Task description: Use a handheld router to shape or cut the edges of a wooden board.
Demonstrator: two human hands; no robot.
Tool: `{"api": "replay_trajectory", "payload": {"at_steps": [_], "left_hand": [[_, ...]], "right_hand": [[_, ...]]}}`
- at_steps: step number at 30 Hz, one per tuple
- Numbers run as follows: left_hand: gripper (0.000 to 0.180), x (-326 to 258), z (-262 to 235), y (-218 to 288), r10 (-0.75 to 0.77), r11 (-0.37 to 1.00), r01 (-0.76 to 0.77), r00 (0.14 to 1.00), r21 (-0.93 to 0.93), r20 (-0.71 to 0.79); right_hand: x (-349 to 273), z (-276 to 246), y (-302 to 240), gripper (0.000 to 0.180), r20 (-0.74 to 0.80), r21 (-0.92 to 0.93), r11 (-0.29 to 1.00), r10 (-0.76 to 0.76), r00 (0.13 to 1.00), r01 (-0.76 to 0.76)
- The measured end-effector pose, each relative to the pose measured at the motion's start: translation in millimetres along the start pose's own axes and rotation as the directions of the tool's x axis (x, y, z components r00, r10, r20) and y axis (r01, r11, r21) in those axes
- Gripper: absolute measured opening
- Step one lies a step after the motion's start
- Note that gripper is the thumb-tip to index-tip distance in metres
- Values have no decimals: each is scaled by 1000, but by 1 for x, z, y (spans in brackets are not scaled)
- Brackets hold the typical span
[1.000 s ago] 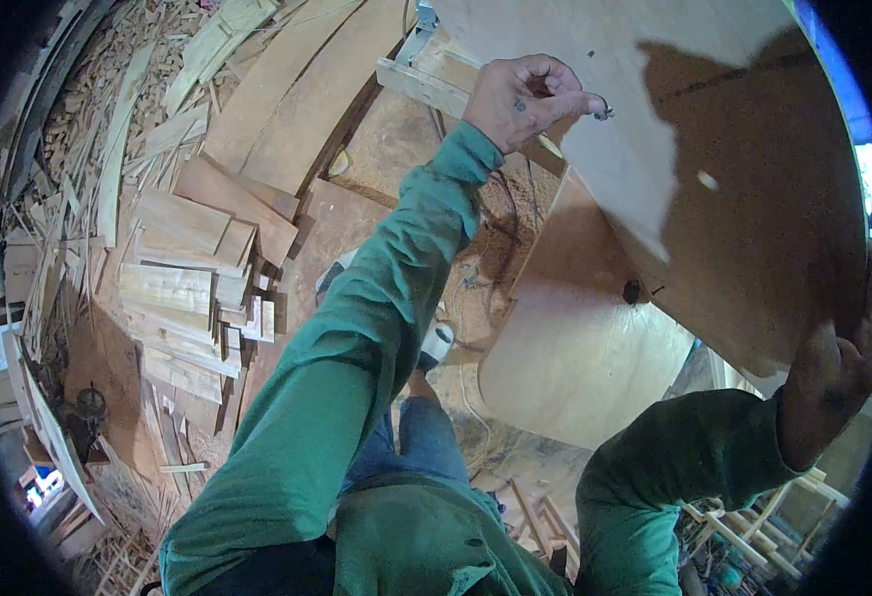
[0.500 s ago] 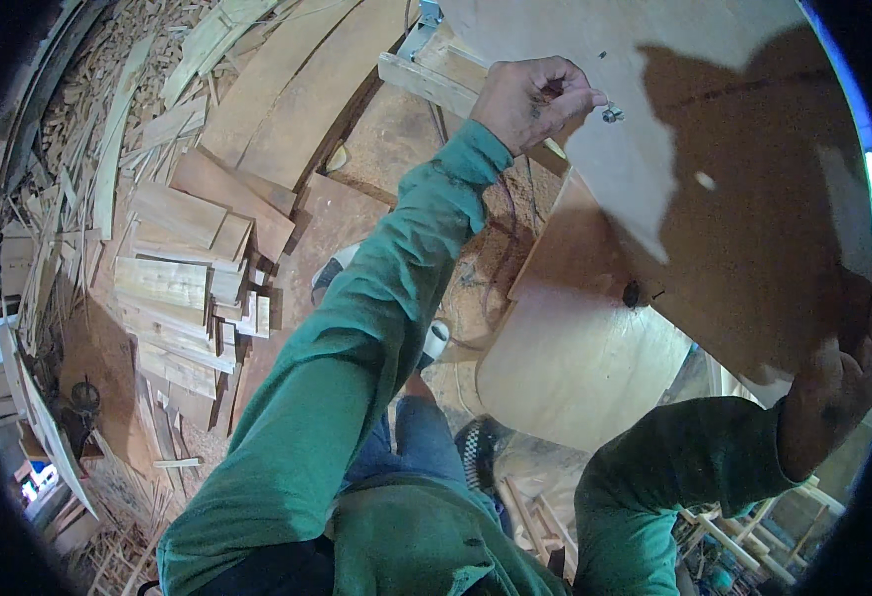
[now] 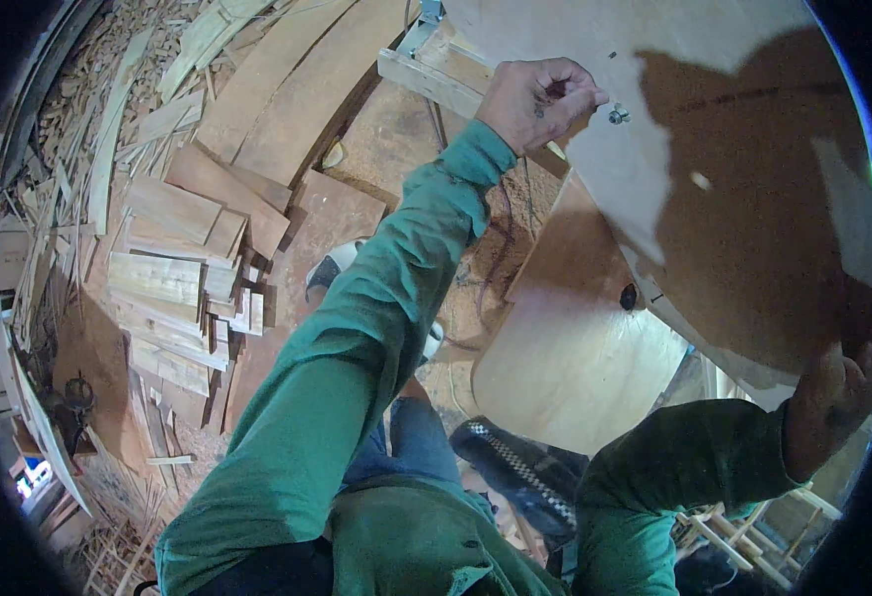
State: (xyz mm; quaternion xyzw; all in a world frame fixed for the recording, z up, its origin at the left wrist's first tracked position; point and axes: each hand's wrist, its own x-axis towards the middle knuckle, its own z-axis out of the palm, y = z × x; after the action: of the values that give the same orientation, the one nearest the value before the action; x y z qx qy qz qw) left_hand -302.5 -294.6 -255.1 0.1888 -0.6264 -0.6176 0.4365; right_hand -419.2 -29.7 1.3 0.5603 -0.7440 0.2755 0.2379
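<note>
A large pale wooden panel (image 3: 595, 169) reaches from the upper middle to the right, much of it in shadow. My left hand (image 3: 543, 104) is above its left edge, with thumb and forefinger pinched together. Whatever is between those fingertips is too small to make out. Just beside them a small shiny metal piece (image 3: 618, 115) shows against the panel, with a tiny dark bit (image 3: 612, 56) farther up. At the far right my right hand (image 3: 835, 392) is closed on the panel's edge, its fingers partly lost in shadow.
Under the panel lies a rounded plywood board (image 3: 575, 377), beside a dark round spot (image 3: 630, 296). Stacked offcuts (image 3: 163, 283) and heaped scrap wood (image 3: 69, 129) fill the left. A dark, checker-striped item (image 3: 520, 477) is near my legs.
The shiny metal piece shows slightly farther right and apart from my left fingertips. More of the checker-striped item has come into view. My right hand stays at the panel's edge.
</note>
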Motion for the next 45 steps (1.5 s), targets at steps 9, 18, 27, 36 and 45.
{"api": "replay_trajectory", "payload": {"at_steps": [9,18,27,36,45], "left_hand": [[15,-2,0,1,51,999,-51,998,19,43],[16,-4,2,-1,58,998,-58,998,26,0],[19,-23,14,3,-122,936,138,990,-324,69],[17,-33,20,17,-113,939,168,975,-299,194],[20,-33,32,12,-170,945,200,976,-260,132]], "right_hand": [[3,-35,48,71,287,-378,895,-131,949,238],[-7,-23,29,82,183,-232,970,114,976,-70],[-7,-23,21,85,197,-240,970,97,976,-48],[-8,-16,8,84,170,-265,961,-36,985,80],[-5,-15,5,96,167,-361,929,-24,986,84]]}}
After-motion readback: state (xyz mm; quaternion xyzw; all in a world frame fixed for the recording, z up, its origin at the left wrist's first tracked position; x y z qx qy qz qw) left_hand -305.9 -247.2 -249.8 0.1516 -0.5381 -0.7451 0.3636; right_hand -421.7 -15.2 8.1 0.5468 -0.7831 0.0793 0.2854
